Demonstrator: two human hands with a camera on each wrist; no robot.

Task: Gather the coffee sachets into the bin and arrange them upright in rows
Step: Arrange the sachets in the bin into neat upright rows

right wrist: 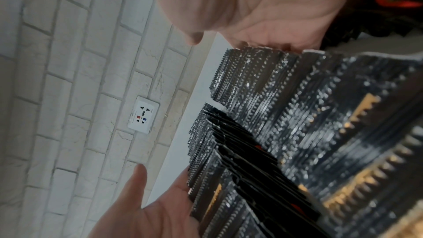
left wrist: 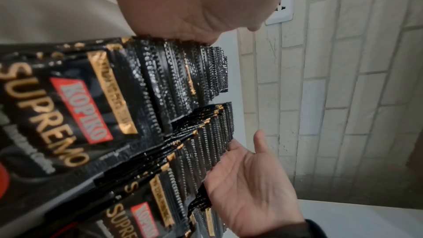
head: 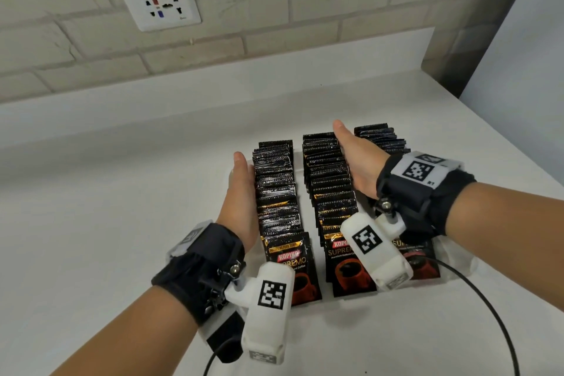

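Nearest, the left hand (head: 241,192) lies flat, fingers straight, against the left row of Kopiko coffee sachets (head: 276,189); farther, the right hand (head: 355,162), equally flat, presses between middle and right rows, likely squaring them upright in the clear bin (head: 457,265).

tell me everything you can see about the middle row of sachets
The middle row of sachets is a tight file of glossy black foil packets with serrated top edges and gold bands, standing upright in the clear bin. The front packet shows a red Kopiko logo and a coffee cup. The right hand lies flat against its right side.
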